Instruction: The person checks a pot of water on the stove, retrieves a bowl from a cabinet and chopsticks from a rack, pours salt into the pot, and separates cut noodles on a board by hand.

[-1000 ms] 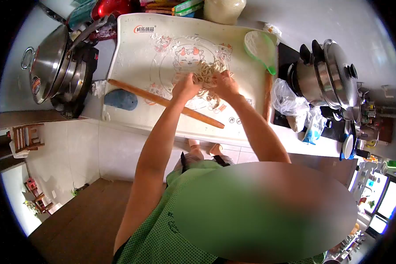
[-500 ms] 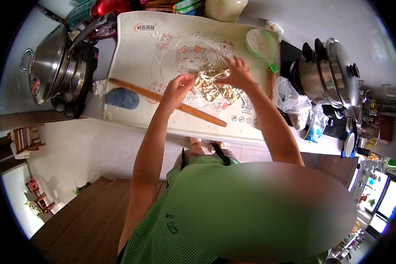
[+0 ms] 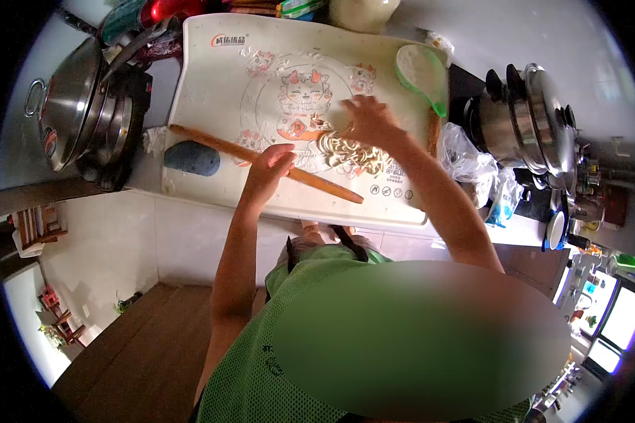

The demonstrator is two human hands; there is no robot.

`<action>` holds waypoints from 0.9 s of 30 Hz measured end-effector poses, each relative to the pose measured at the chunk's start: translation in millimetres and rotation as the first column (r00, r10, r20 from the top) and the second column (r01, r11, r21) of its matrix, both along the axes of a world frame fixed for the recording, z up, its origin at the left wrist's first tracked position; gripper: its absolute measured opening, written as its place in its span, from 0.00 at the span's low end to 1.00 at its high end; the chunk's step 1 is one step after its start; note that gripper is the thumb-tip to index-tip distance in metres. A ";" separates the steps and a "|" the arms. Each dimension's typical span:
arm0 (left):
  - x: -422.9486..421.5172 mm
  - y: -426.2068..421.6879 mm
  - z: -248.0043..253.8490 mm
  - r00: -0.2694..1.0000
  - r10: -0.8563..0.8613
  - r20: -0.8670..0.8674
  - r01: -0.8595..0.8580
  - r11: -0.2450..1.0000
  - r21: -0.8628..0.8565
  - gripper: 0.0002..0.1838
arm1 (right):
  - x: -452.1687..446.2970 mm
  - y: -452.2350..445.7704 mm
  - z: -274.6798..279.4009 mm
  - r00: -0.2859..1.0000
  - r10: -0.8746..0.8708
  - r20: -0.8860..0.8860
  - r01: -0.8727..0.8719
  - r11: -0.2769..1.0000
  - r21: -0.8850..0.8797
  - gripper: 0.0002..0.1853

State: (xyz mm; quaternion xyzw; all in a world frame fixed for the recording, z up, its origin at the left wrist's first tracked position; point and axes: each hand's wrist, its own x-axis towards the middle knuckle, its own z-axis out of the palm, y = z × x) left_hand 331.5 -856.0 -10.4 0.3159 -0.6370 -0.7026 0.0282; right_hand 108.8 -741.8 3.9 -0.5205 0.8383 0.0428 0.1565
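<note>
A loose heap of pale noodles (image 3: 356,155) lies on the printed cream mat (image 3: 212,77). My right hand (image 3: 371,121) is over the back edge of the heap with its fingers spread; whether its fingertips touch noodles is hard to tell. Nearer the front, my left hand (image 3: 268,171) hovers by the wooden rolling pin (image 3: 324,185), covering part of it, its fingers apart and nothing seen between them. The pin lies slantwise across the mat. Left of it rests a dark blue-grey oval object (image 3: 192,158).
A green-rimmed scoop (image 3: 421,74) lies at the mat's back right. Beyond the right edge stand a steel pot (image 3: 504,123) and plastic bags (image 3: 466,158). A wok (image 3: 70,106) is at the left, a pale jar (image 3: 361,14) behind the mat.
My hands have drawn apart from the noodles: the left moved toward the front left, the right opened out. The noodle heap now sits lower and farther right on the mat.
</note>
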 end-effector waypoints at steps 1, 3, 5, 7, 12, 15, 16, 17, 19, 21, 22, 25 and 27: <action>-2.4 3.0 1.9 1.000 -0.004 0.001 0.004 1.000 0.002 0.20 | 12.7 1.3 -14.5 0.997 0.061 -0.053 -0.066 0.993 -0.095 0.39; -7.9 5.2 5.0 0.998 -0.054 -0.025 0.054 0.999 -0.005 0.20 | 24.1 6.5 -27.7 0.985 0.168 -0.025 -0.166 0.983 0.072 0.45; -6.2 5.4 3.2 0.996 -0.055 -0.063 0.056 0.998 0.016 0.19 | 16.7 23.6 -38.1 0.958 0.239 -0.160 -0.254 0.964 -0.078 0.38; -1.5 4.5 6.0 0.999 -0.027 -0.044 0.028 1.000 0.008 0.18 | -3.7 36.0 -17.4 0.989 -0.041 0.142 0.037 0.999 0.030 0.28; -1.6 6.6 0.4 0.999 -0.011 -0.051 0.014 0.999 0.040 0.16 | -32.9 74.2 11.8 0.969 -0.238 0.062 0.243 0.964 -0.106 0.42; -14.7 14.8 7.6 0.996 -0.047 -0.069 0.050 0.998 0.046 0.15 | -9.2 64.0 -17.3 0.962 -0.271 0.045 0.269 0.962 0.052 0.59; -18.5 16.3 9.9 0.995 -0.081 -0.053 0.084 0.995 0.049 0.15 | -0.2 62.2 -29.6 0.977 -0.208 0.043 0.205 0.977 0.055 0.58; -20.4 17.7 9.6 0.995 -0.083 -0.049 0.086 0.995 0.048 0.15 | 10.6 59.9 -33.9 0.988 -0.145 0.044 0.143 0.988 0.060 0.58; -22.7 19.6 9.5 0.987 -0.125 -0.104 0.128 0.991 0.025 0.15 | 15.0 59.9 -30.7 0.986 -0.166 -0.003 0.165 0.986 -0.029 0.47; -22.2 19.2 9.4 0.985 -0.129 -0.113 0.132 0.991 0.020 0.15 | -1.5 62.5 -19.9 0.956 -0.217 0.196 0.220 0.975 0.004 0.32; -22.6 18.0 9.1 0.984 -0.128 -0.124 0.130 0.991 0.015 0.16 | -2.6 68.0 -12.1 0.954 -0.228 0.194 0.265 0.944 -0.196 0.27; -22.1 14.7 8.4 0.994 -0.106 -0.021 0.107 0.992 0.061 0.17 | -22.4 88.9 15.8 0.536 -0.140 0.832 0.633 0.719 -0.287 0.24; -30.0 17.6 15.4 0.995 -0.103 0.007 0.103 0.993 0.053 0.18 | -27.2 102.1 20.6 0.487 -0.297 0.821 0.705 0.689 -0.168 0.26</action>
